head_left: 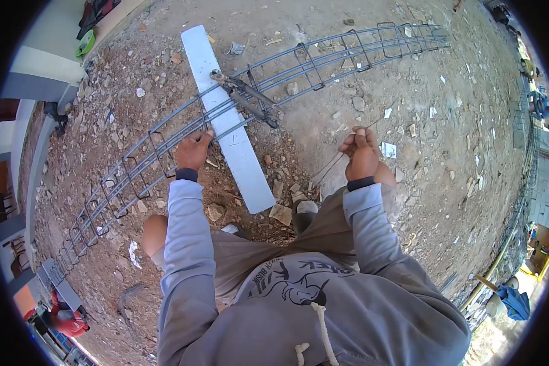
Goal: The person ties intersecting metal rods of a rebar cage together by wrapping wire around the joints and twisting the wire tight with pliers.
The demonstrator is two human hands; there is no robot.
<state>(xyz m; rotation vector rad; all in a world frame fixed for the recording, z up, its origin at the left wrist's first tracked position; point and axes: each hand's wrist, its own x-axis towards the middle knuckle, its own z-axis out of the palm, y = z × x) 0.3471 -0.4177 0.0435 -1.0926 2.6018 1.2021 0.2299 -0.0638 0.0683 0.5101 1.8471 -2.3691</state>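
Observation:
A long cage of steel rebar with square stirrups runs across the ground in front of me. Under it lies a pale board, set crosswise. My left hand is closed on the near side of the rebar cage, just left of the board. Thumb and fingers of my right hand pinch thin tie wire, its ends sticking out on both sides, away from the cage. A pair of end-cutting pliers rests on top of the bars over the board, with neither hand on it.
Broken stone and tile bits litter the dirt. At the far left edge a person in red is near another board. A green basin stands by the wall; a yellow container is at right.

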